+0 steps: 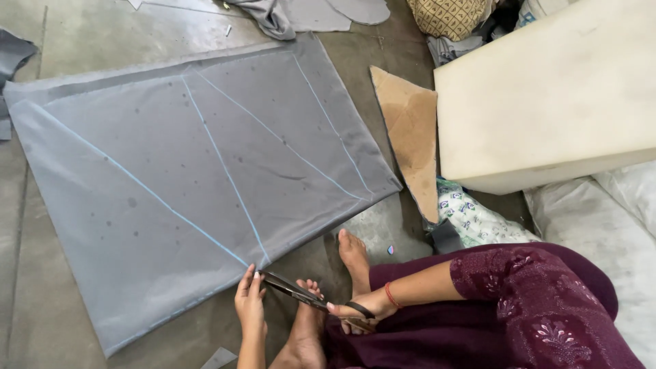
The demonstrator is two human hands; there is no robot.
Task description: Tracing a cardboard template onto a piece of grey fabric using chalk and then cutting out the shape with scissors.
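A large grey fabric sheet lies flat on the floor, marked with several pale blue chalk lines. My left hand rests its fingertips on the sheet's near edge, where a chalk line ends. My right hand grips the handles of dark scissors. The scissor blades point left toward the fabric edge beside my left fingers. My bare feet sit between the two hands, under the scissors.
A big cream foam block stands at the right, with a brown cardboard piece leaning beside it. Patterned cloth and white sacks lie at the right. Grey fabric scraps lie at the far edge on the concrete floor.
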